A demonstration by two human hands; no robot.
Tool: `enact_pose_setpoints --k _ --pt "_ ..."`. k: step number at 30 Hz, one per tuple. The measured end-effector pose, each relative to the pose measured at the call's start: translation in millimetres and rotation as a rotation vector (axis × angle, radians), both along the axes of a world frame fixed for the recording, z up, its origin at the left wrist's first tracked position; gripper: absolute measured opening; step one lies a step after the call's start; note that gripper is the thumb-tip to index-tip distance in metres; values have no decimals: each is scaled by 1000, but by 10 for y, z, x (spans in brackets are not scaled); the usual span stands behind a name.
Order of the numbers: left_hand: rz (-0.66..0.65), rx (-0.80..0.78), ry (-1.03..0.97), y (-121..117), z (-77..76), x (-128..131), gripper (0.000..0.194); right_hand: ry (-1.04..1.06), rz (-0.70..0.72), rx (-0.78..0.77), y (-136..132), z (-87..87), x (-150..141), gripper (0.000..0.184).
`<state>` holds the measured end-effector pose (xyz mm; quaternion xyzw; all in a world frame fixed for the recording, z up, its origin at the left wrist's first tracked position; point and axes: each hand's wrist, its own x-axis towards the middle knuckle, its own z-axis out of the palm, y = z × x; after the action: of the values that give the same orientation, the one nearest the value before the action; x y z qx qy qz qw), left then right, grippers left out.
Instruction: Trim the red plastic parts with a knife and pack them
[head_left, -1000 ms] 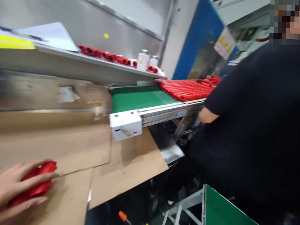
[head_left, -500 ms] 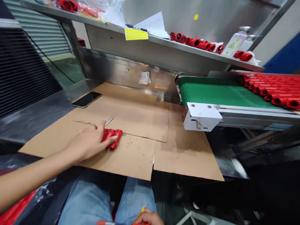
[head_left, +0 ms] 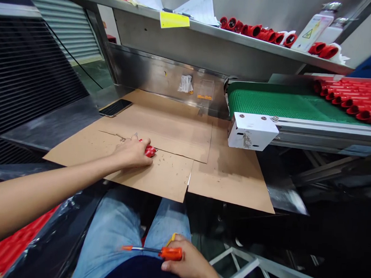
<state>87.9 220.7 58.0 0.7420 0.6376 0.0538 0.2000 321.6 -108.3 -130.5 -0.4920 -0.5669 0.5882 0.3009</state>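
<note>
My left hand (head_left: 132, 153) rests on flattened cardboard (head_left: 173, 142), fingers curled over small red plastic tubes (head_left: 150, 150) that show at its fingertips. A thin metal tool (head_left: 135, 135) peeks out just behind the hand. My right hand (head_left: 189, 263) sits low over my lap, closed on the orange handle of a screwdriver (head_left: 157, 251) whose shaft points left. My jeans-covered legs (head_left: 121, 230) are below the cardboard's edge.
A green conveyor belt (head_left: 266, 103) at right carries rows of red tubes (head_left: 351, 100), ending in a white block (head_left: 252, 131). A steel shelf (head_left: 225, 35) holds red caps, papers and bottles. A phone (head_left: 115, 108) lies at the cardboard's far left. Red parts in a bag (head_left: 5, 250) sit lower left.
The view swung left from a co-worker and the conveyor to the cardboard. My left hand closed further over the red tubes, hiding most of them. The right hand with the screwdriver rose into view.
</note>
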Motion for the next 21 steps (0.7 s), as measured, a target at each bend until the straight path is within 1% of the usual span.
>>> enact_pose_setpoints --k 2,3,5,6,7,8,9,10,11,12,13,15,18,21 --pt "-40 6 -176 -143 67 -140 73 -5 18 46 0 105 28 52" --pt "-67 -5 -275 -260 107 -261 71 -7 21 68 8 185 41 50" --pt "-108 -63 -499 -597 169 -588 73 -10 14 109 55 404 58 41" --pt "-94 -85 -604 -811 176 -772 76 -12 9 134 100 539 56 37" --pt "-59 -120 -752 -1043 161 -953 79 -16 6 162 159 686 43 34" --pt "61 -163 -1029 -1280 122 -1119 77 -37 12 204 232 838 15 30" --pt "178 -201 -1182 -1506 61 -1260 76 -51 26 243 315 989 -29 27" --pt "286 -201 -1266 -1709 -18 -1374 75 -61 44 270 402 1131 -90 24" --pt "363 -185 -1307 -1879 -109 -1464 75 -78 61 281 487 1259 -167 22" --pt "421 -145 -1301 -2011 -204 -1535 74 -104 78 278 563 1368 -257 22" --pt "460 -95 -1281 -2106 -295 -1597 73 -134 95 270 627 1458 -355 24" --pt "510 1 -1248 -2211 -449 -1712 70 -191 131 253 714 1584 -554 28" --pt "547 65 -1249 -2273 -581 -1891 68 -233 180 244 785 1670 -808 33" --pt "558 92 -1271 -2336 -638 -2039 70 -238 149 249 867 1680 -980 35"
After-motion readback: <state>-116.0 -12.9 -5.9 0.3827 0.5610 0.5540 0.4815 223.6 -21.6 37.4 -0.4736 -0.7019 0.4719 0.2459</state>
